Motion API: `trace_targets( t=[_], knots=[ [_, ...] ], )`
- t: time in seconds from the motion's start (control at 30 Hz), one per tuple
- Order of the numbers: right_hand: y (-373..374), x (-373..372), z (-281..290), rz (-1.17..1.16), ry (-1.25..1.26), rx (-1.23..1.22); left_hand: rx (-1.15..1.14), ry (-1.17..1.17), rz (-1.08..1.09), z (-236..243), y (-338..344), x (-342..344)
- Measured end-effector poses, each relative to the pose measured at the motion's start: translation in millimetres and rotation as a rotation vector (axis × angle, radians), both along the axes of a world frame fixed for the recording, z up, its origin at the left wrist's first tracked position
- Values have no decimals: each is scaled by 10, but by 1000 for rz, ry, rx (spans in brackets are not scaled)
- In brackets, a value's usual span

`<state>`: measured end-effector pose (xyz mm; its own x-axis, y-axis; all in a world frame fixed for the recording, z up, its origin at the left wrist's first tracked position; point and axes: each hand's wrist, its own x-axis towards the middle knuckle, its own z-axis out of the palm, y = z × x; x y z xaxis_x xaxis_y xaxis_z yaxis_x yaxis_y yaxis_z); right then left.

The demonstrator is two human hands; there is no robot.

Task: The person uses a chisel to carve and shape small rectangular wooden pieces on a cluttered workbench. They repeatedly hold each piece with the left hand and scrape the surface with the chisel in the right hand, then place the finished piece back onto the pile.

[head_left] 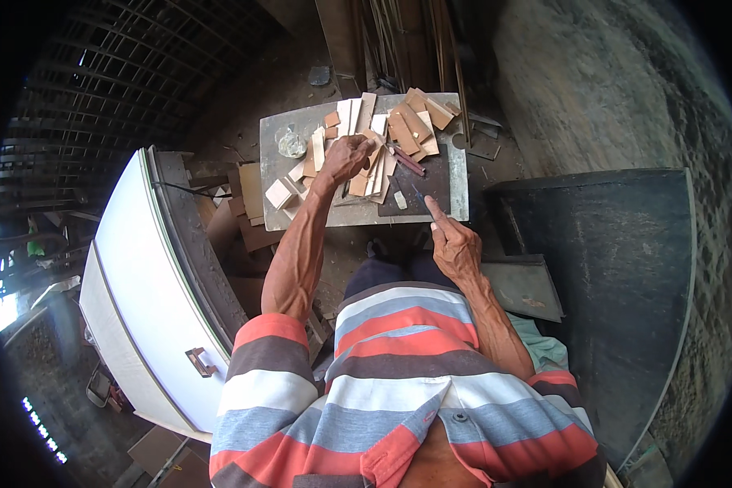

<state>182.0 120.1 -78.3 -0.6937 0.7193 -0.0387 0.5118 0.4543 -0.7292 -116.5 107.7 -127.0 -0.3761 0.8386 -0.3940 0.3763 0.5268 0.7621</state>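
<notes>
- In the left hand (350, 158), over the middle of the table (270, 159), half-curled fingers against the wood strips (376, 177); impossible to tell whether pinched on one or merely touching.
- In the right hand (455, 248), at the near edge of the table toward its right, a pointing index finger, the others folded; by its tip a thin dark tool (417, 191), too small to tell if held.
- Judged only part-way along: strips apparently cut already, but all loose, none seen joined; amount left impossible to tell.
- Flat, straight-edged strips, pale or brown, heaped overlapping from the left to the far right of the table.
- Right of the table's middle, reddish rods (409, 160), a dark board (447, 175), a pale block (400, 200).
- Left of the table, a white panel (150, 285).
</notes>
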Motion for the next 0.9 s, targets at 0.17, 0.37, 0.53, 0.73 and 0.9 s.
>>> trace_targets(
  t=[0.17,0.37,0.53,0.73,0.9],
  knots=[
    [55,105,56,46,-9,78,14,73,3,165,84,83],
    [0,152,151,34,16,108,88,77,1,313,122,154],
    [-34,111,208,18,39,124,77,89,-12,401,125,130],
    [-112,-110,307,-37,32,96,97,89,-32,410,106,50],
    [-238,-209,446,-2,-59,96,138,173,-48,468,-22,-116]
  ],
)
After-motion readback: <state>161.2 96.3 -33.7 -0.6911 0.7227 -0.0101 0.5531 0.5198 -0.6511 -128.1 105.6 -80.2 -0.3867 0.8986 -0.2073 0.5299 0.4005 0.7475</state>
